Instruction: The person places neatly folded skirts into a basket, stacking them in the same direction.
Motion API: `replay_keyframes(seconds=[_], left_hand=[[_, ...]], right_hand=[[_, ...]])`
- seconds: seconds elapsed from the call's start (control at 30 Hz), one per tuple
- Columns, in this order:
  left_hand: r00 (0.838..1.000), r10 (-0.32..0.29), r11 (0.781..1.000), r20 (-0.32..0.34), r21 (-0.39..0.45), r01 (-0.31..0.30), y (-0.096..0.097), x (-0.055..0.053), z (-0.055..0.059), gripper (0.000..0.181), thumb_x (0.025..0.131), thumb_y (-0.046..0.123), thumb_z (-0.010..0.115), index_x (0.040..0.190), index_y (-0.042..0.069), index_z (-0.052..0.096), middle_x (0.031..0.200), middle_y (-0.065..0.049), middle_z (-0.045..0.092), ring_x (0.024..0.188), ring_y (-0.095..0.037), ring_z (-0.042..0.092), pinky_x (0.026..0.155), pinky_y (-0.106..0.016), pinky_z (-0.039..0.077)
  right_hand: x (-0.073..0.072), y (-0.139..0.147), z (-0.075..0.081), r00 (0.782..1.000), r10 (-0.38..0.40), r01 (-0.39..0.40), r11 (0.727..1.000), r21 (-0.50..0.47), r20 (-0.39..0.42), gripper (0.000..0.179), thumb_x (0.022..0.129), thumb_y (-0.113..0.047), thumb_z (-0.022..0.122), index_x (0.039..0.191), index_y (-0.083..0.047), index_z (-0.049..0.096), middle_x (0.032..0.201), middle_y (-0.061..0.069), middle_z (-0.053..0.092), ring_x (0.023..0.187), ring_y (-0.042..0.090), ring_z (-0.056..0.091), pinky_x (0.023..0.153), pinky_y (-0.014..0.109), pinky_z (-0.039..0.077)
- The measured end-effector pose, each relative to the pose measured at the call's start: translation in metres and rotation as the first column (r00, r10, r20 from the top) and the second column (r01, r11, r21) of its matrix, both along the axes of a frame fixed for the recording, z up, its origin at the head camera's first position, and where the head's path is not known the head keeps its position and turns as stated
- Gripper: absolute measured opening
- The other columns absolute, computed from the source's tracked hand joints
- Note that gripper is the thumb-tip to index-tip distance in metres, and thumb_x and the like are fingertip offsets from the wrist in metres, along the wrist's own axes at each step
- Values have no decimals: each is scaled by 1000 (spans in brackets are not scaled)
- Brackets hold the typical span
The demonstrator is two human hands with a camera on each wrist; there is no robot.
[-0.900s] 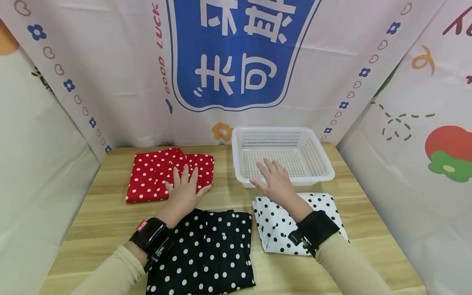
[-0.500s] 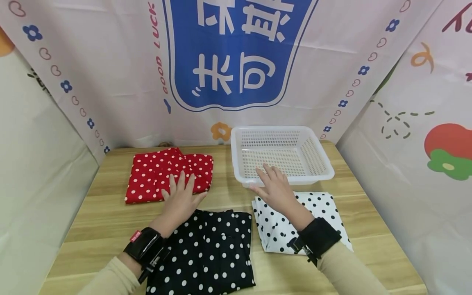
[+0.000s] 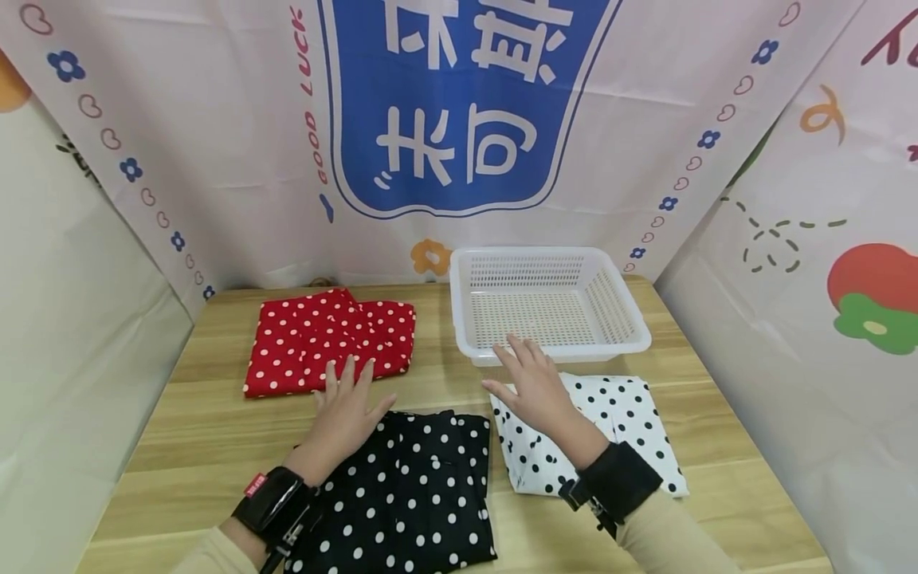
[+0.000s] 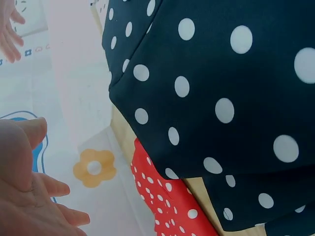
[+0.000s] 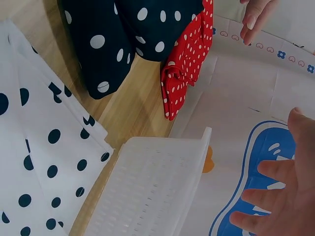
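My left hand hovers with spread fingers between the red polka-dot cloth and the black polka-dot cloth, holding nothing. The red one lies folded at the back left; the black one, also folded, lies at the front middle. Over the folded white cloth with black dots is my right hand, its fingers apart and nothing in its grasp. Its fingertips overlap the near rim of a white plastic basket in the head view. The left wrist view shows the black cloth's near folds, with the left hand's fingers loose beside it.
The basket, with perforated walls, holds nothing visible and stands at the back right of the wooden table. A printed fabric backdrop rises behind the table, and fabric panels flank it on both sides.
My left hand has drawn back toward me from over the red cloth. My right hand has drawn back slightly from over the basket. The cloths and basket stay in place.
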State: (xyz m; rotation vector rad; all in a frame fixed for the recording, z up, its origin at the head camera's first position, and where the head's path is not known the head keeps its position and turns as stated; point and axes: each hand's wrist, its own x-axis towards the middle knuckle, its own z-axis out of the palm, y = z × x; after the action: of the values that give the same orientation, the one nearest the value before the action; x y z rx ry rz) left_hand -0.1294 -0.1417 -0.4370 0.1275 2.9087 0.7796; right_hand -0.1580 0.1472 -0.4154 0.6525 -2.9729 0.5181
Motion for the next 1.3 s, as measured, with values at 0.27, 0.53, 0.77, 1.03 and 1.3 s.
replay_keyframes(seconds=[0.27,0.53,0.77,1.03,1.3], left_hand=[[1000,2,1000,-19,28,-2,1,11,-5,74,98,35,57,149,-7,25,154,-35,10,139,-55,-8,103,-75,3],[999,26,999,20,43,-27,-2,25,-21,74,98,38,54,150,-6,24,154,-35,9,139,-55,-5,105,-74,8],[998,49,996,29,67,-51,-6,34,-36,70,98,36,55,149,-5,29,152,-36,17,139,-57,1,102,-76,12],[986,115,992,118,43,-121,-22,48,-44,72,98,36,54,146,-11,28,150,-39,14,136,-60,1,103,-75,12],[965,216,976,149,-12,-216,-40,63,-55,72,97,28,56,141,-19,24,140,-45,20,128,-59,16,103,-68,24]], right_hand=[[10,-2,-11,1000,9,-8,1000,-21,8,61,96,-44,55,141,-3,48,150,24,34,136,46,30,107,63,26],[23,-7,-22,999,14,-12,997,-74,30,59,96,-39,58,141,-3,48,148,24,36,135,45,32,107,62,28],[33,-12,-32,999,15,-11,996,-84,45,58,96,-42,56,137,0,52,148,24,37,134,44,35,106,60,31],[48,-16,-50,987,29,2,982,-187,159,59,98,-42,54,138,1,50,145,25,40,132,44,38,106,59,33],[57,-18,-69,961,8,71,958,-276,277,58,98,-41,55,137,2,49,135,24,49,125,41,46,102,55,39]])
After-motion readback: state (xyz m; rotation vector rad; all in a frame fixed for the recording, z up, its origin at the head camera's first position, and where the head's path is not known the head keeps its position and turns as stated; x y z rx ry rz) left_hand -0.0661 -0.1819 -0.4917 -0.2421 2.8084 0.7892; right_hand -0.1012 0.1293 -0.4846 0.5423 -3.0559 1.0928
